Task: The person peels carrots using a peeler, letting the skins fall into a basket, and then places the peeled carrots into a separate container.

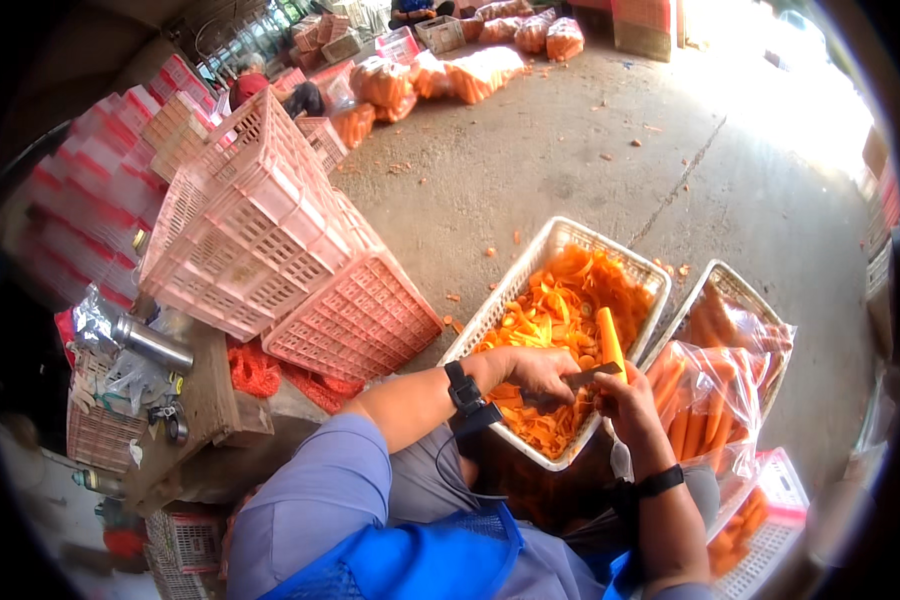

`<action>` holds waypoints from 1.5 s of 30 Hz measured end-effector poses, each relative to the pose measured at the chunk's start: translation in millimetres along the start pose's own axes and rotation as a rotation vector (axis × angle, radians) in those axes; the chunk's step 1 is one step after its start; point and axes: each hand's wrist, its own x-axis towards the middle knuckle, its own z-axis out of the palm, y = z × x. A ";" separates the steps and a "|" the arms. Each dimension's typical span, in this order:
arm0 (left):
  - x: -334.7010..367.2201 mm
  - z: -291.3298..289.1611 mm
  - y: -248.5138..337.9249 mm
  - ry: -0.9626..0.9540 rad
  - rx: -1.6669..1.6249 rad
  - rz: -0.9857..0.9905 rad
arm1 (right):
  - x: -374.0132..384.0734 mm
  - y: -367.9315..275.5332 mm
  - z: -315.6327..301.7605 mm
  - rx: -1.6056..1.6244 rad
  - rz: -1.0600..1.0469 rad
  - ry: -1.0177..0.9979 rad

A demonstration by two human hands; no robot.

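Note:
My left hand (542,372) comes in from the left, its fingers wrapped round a knife (592,374) with a flat dark blade. That blade lies across the lower part of a peeled orange carrot (610,338). Gripping the carrot's lower end is my right hand (627,396), closed, with the carrot standing up tilted out of it. Both hands are over a white plastic crate (482,330) heaped with carrot peelings (555,305). My left hand hides part of the knife's handle.
Right of the crate, a clear bag of carrots (708,405) sits on another crate (715,272). A white basket (782,480) holds more carrots at lower right. Pink crates (270,225) stand stacked at left, near a wooden bench (205,395) with a metal flask (153,345). Bagged carrots (480,75) and a person (255,85) are farther off.

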 end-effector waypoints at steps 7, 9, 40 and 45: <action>-4.5 6.3 7.9 0.426 -0.292 0.184 | -24.2 -34.7 -24.4 0.121 -0.121 0.102; -9.1 16.4 7.5 0.500 -0.230 0.126 | -52.1 -45.4 -29.2 0.113 -0.167 0.140; 156.2 384.6 176.7 0.028 1.066 0.799 | -407.5 53.3 -151.1 0.047 -0.404 0.986; 155.3 415.5 191.4 -0.013 1.230 0.745 | -419.5 60.8 -160.8 -0.048 -0.491 1.100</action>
